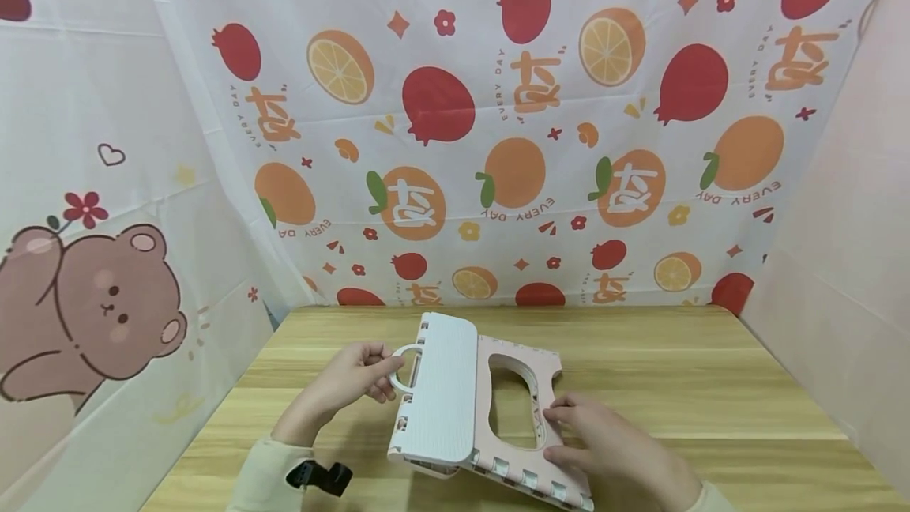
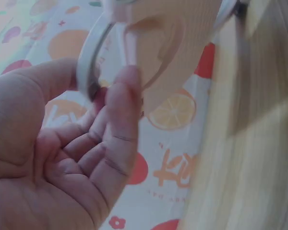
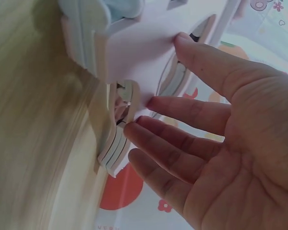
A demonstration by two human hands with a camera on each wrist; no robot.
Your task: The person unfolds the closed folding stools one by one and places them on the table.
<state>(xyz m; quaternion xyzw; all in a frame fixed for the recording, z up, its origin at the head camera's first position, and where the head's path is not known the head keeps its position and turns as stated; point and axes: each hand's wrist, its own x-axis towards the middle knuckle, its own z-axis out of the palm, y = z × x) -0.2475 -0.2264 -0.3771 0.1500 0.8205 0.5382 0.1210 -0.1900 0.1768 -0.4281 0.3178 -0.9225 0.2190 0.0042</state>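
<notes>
A folding step stool stands partly unfolded on the table, with a white ribbed top (image 1: 446,389) and a pink leg panel (image 1: 494,447) that has a large oval cutout. My left hand (image 1: 353,378) pinches the white loop handle (image 2: 89,55) on the stool's left edge between thumb and forefinger. On the other side, my right hand (image 1: 607,441) touches the pink panel, its thumb and fingers extended along the outer edge and cutout. The right wrist view shows the fingertips against the panel's pink face (image 3: 139,52). The stool's far leg is mostly hidden under the top.
The wood-grain table (image 1: 682,385) extends around the stool. A fruit-printed curtain (image 1: 455,259) hangs behind its back edge, and a bear-printed cloth (image 1: 107,306) is on the left. A black strap (image 1: 320,477) is on the left wrist.
</notes>
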